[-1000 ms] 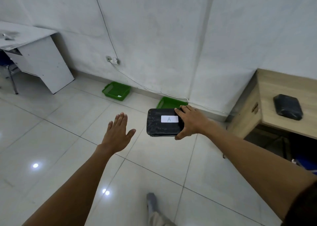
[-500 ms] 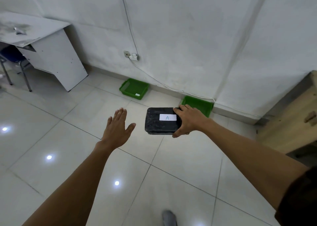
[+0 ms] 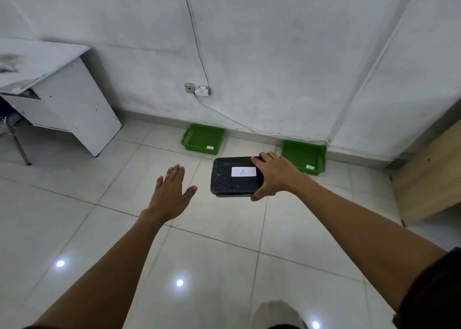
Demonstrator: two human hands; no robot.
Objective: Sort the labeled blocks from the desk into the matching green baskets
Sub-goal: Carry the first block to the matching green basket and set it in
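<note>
My right hand [image 3: 275, 175] grips a flat black block [image 3: 233, 181] by its right end and holds it level in the air above the floor. A white label with the letter A faces up on the block. My left hand [image 3: 172, 192] is stretched out flat to the left of the block, fingers apart, holding nothing. Two green baskets stand on the floor against the wall: the left basket [image 3: 203, 139] beyond the block, the right basket [image 3: 303, 154] partly behind my right hand. Each carries a small white label that I cannot read.
A white desk [image 3: 50, 89] stands at the left with a chair leg [image 3: 18, 144] beside it. The wooden desk's side panel [image 3: 429, 176] shows at the right edge. A cable [image 3: 249, 127] runs from a wall socket along the skirting. Tiled floor lies between me and the baskets.
The view has swung left and closed in on the baskets; the wooden desk top with the other black block has left the frame. Both hands keep their pose, the block still held.
</note>
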